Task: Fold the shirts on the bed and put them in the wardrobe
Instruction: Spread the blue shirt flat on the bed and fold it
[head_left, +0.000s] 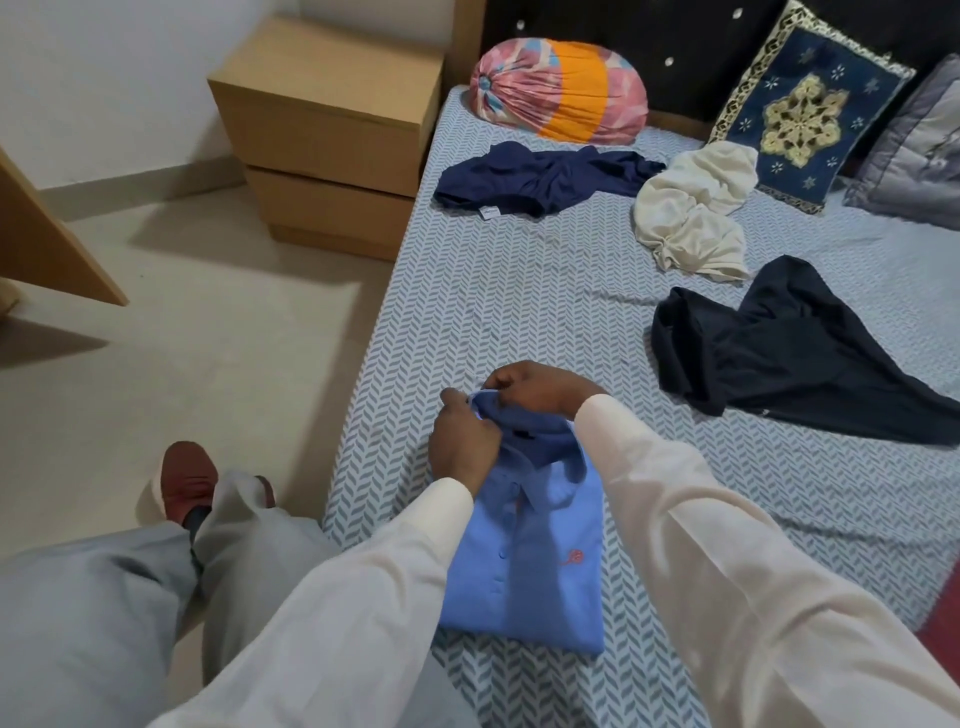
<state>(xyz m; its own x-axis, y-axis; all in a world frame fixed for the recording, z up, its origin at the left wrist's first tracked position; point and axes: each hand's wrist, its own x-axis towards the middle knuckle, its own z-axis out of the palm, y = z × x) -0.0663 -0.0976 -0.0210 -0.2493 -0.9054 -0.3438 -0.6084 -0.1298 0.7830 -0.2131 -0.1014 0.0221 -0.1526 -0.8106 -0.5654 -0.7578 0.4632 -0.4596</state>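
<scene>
We log one bed (519, 312) with a blue herringbone sheet; it carries everything below. Beside it on the floor stands one bedside cabinet (322, 130) with two drawers, both closed, so we cannot see inside.

Shirts counted: four, all on the bed.
- A dark shirt (779, 353) lies crumpled at the right.
- A navy shirt (535, 182) lies unfolded near the head end.
- A cream shirt (691, 218) lies bunched just beside the navy one.
- A blue polo shirt (530, 561) lies folded into a rectangle at the near edge, buttons up.

At the headboard we count one pink-and-orange bolster (556, 98) and two cushions: a blue embroidered cushion (800, 114) and a grey cushion (919, 156).

Hands: two, close together over the polo's collar. The left hand (462, 441) has its fingers curled, gripping the collar edge. The right hand (535, 387) pinches the same collar from the far side. The collar is lifted slightly; the rest of the polo lies flat on the sheet.
</scene>
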